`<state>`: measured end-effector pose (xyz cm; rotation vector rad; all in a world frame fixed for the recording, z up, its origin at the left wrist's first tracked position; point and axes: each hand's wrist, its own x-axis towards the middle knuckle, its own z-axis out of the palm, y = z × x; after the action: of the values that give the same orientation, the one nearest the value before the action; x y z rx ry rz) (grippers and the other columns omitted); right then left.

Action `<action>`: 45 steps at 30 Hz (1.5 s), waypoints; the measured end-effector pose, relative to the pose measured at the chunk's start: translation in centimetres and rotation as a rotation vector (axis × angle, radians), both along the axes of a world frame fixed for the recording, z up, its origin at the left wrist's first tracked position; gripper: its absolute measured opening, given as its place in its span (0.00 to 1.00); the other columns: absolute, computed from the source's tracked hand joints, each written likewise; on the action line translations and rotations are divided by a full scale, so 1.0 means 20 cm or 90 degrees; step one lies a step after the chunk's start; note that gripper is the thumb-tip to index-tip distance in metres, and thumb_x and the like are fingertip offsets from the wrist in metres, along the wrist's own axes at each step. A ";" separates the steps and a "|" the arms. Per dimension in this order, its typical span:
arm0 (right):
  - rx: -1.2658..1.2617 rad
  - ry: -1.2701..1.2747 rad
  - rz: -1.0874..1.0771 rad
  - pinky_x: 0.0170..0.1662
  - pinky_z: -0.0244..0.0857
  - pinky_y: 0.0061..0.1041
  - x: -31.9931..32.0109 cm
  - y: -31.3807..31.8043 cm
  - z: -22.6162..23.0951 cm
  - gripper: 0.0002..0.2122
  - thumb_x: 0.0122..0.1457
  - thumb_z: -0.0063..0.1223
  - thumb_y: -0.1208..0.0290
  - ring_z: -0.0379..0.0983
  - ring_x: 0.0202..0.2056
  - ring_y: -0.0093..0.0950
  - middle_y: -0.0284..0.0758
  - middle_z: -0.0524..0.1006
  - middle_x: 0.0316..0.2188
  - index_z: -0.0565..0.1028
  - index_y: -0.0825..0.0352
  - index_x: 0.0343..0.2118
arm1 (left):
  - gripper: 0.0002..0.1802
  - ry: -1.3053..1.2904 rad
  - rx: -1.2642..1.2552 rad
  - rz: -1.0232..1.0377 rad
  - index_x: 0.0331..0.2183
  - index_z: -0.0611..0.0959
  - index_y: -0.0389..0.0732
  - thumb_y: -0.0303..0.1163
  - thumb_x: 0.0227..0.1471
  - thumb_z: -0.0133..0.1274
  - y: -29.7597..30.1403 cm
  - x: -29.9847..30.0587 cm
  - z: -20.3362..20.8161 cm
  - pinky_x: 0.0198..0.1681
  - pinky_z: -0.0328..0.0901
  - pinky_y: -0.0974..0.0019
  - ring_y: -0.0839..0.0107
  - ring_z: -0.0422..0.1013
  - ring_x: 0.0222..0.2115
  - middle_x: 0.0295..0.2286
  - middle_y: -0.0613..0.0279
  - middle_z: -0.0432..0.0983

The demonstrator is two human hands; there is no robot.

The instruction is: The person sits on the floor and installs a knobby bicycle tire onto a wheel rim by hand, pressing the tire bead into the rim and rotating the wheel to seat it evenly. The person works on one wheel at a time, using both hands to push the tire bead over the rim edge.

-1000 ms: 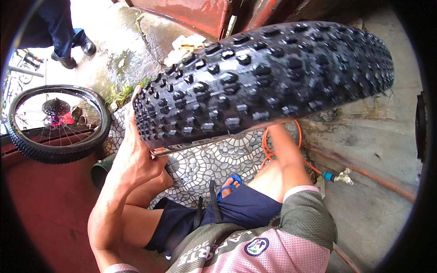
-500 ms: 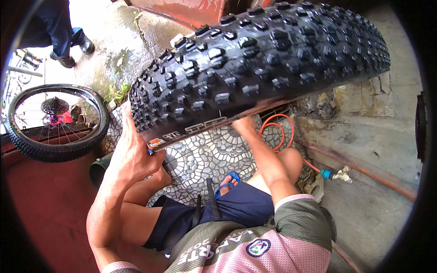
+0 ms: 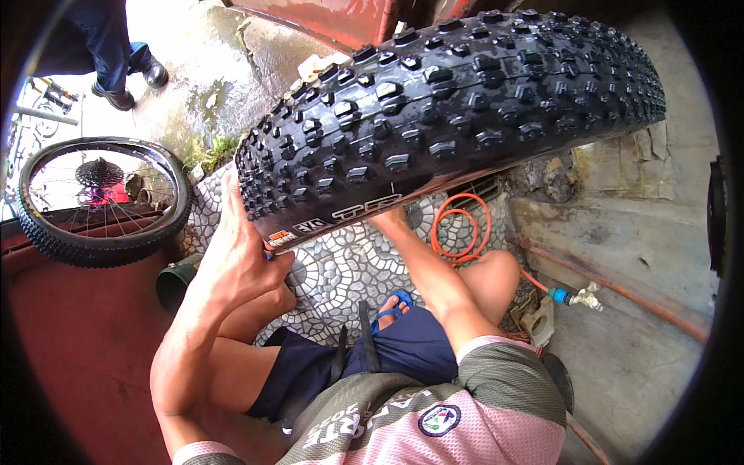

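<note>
A: So the bare right hand (image 3: 390,220) has slid left along the lower edge of that fat black knobbly rubber tyre (image 3: 449,108) since a second ago. Way closer to the bare left hand (image 3: 246,252) now.

B: Yeah, and the left one's got the tyre's left end gripped, thumb by the lower edge, fingers up along the end. What's the right doing?

A: Can't tell tbh, its fingers are hidden behind the tyre. Only the wrist end shows.

B: And the tyre's held up at a slant in front of the person, above the grey-and-white pebble mosaic floor (image 3: 333,271).

A: Yep. Below that there's a blue rubber flip-flop (image 3: 403,299) on one foot, plus navy cloth shorts (image 3: 415,341). The thin orange hose (image 3: 487,225) is looped near the right knee, with a teal connector (image 3: 558,295) on a pale tap (image 3: 587,297).

B: Over on the left I see a spoked bike wheel with a black tyre (image 3: 58,244), and a dark green round container (image 3: 174,283) near it. Someone else in dark blue trousers (image 3: 108,39) and black shoes (image 3: 156,74) is standing further back.
</note>
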<state>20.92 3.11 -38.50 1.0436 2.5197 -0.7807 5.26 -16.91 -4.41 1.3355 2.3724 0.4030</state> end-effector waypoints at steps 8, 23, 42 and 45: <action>0.072 -0.225 0.068 0.50 0.78 0.41 0.35 0.60 -0.01 0.11 0.59 0.55 0.68 0.84 0.47 0.41 0.44 0.85 0.44 0.87 0.62 0.39 | 0.41 -0.111 -0.015 0.010 0.60 0.73 0.33 0.30 0.42 0.64 -0.02 -0.03 0.01 0.73 0.46 0.48 0.30 0.43 0.69 0.67 0.24 0.41; 0.090 -0.111 0.043 0.52 0.76 0.43 0.26 0.55 -0.14 0.13 0.59 0.54 0.66 0.82 0.48 0.45 0.47 0.84 0.45 0.86 0.63 0.41 | 0.65 -0.063 0.081 -0.006 0.69 0.39 0.29 0.23 0.40 0.63 -0.06 -0.04 -0.04 0.70 0.52 0.46 0.28 0.51 0.66 0.63 0.24 0.50; -0.007 -0.141 0.066 0.49 0.76 0.45 0.34 0.63 -0.18 0.15 0.62 0.52 0.58 0.82 0.45 0.48 0.46 0.85 0.41 0.86 0.61 0.37 | 0.59 -0.156 -0.004 0.072 0.68 0.45 0.25 0.24 0.41 0.62 -0.01 -0.05 -0.01 0.70 0.53 0.51 0.29 0.55 0.65 0.63 0.23 0.50; -0.008 -0.041 -0.001 0.50 0.76 0.46 0.34 0.51 -0.19 0.14 0.61 0.51 0.62 0.82 0.45 0.48 0.48 0.84 0.39 0.86 0.63 0.37 | 0.56 -0.117 -0.045 0.052 0.67 0.50 0.25 0.26 0.42 0.61 -0.01 -0.06 -0.01 0.69 0.54 0.52 0.31 0.56 0.65 0.63 0.24 0.51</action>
<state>27.63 13.34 -42.35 1.0490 2.4574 -0.7508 4.03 -17.18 -4.66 1.1218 2.2720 0.4403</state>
